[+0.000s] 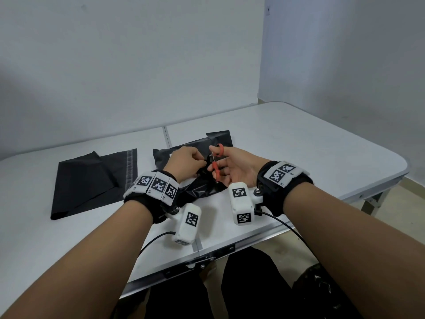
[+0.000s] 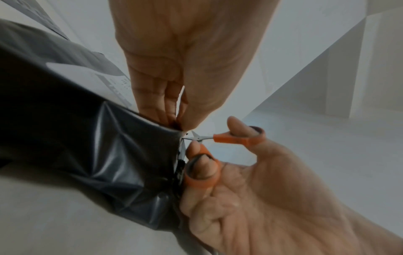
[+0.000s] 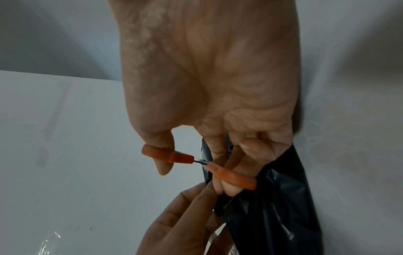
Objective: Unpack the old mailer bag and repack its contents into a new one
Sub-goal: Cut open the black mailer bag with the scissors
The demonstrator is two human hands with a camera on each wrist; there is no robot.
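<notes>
A crumpled black mailer bag (image 1: 202, 187) lies mid-table, shown close in the left wrist view as the glossy bag (image 2: 87, 155) and in the right wrist view as the bag (image 3: 272, 215). My left hand (image 1: 186, 162) pinches the bag's edge, with its fingertips (image 2: 174, 120) meeting at the upper corner. My right hand (image 1: 232, 166) holds small orange-handled scissors (image 1: 216, 162), thumb and fingers through the loops. The scissors (image 2: 218, 138) have their short blades parted at the bag's edge just below the pinch. In the right wrist view the scissors (image 3: 196, 163) cross the bag's rim. A flat black mailer bag (image 1: 92, 180) with a grey seal strip lies to the left.
The white folding table (image 1: 299, 146) has a centre seam and a rounded right corner; grey walls stand behind. Cables run from the wrist cameras over the front edge. Crinkled clear film (image 3: 50, 241) shows at the lower left of the right wrist view. Dark-clad legs sit under the table.
</notes>
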